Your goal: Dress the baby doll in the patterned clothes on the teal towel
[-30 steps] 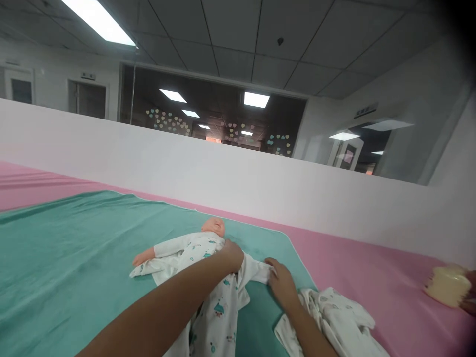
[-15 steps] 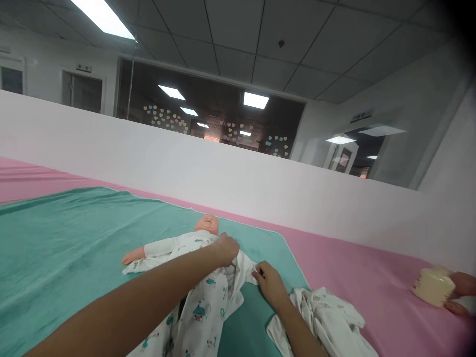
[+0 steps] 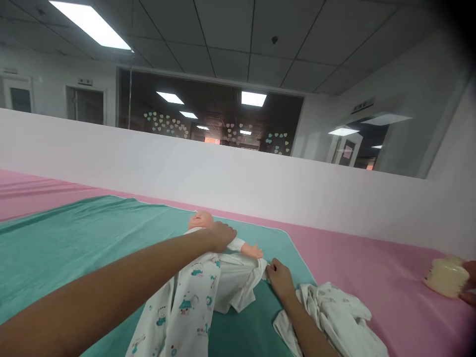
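Observation:
A baby doll in white lies face up on a teal sheet, its head toward the wall. My left hand is closed around the doll's upper arm near the shoulder, its fingertips partly hidden. Beyond that hand, the doll's bare forearm and hand stick out to the right. A white baby gown with teal prints covers the doll's lower body and trails toward me. My right hand pinches the end of its sleeve, just below the doll's hand. My left forearm hides the doll's other side.
Crumpled white printed cloth lies beside my right forearm. At the right edge, a pale yellow object with skin-toned parts rests on the pink mat; I cannot tell its kind. A low white wall runs behind, with windows above.
The doll's right-hand-side forearm, covered by cloth before, now shows bare outside the sleeve. The gown's sleeve is drawn out flat beneath it, still pinched by my right hand. The view has tilted slightly.

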`<state>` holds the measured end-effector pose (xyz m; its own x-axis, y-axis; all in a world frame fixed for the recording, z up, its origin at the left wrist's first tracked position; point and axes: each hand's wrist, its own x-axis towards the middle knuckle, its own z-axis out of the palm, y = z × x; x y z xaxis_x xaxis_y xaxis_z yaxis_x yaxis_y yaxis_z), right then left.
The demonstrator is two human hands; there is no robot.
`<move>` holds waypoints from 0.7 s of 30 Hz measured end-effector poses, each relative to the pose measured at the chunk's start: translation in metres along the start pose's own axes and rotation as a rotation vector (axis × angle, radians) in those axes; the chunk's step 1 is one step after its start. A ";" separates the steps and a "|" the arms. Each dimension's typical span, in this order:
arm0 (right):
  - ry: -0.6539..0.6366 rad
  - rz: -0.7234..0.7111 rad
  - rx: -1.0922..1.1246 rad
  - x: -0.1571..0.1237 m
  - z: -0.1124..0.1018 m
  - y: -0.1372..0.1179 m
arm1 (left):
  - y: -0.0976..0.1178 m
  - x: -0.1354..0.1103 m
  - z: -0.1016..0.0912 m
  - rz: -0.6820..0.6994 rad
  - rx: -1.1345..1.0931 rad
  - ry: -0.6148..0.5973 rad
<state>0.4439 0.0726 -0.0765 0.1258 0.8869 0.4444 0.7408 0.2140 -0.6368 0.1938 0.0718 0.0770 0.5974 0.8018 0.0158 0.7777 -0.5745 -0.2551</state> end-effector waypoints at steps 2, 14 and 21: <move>0.003 0.003 0.037 0.000 0.001 0.000 | 0.010 0.004 0.003 0.010 0.006 0.005; 0.000 0.157 0.332 0.004 -0.011 0.013 | 0.035 -0.030 0.021 0.001 -0.320 0.312; 0.072 0.104 0.305 0.003 -0.006 0.001 | -0.027 -0.127 0.081 -0.383 -0.740 0.606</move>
<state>0.4491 0.0730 -0.0726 0.2446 0.8817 0.4035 0.4913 0.2460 -0.8355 0.0811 -0.0008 0.0034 0.1225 0.8526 0.5081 0.7396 -0.4198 0.5261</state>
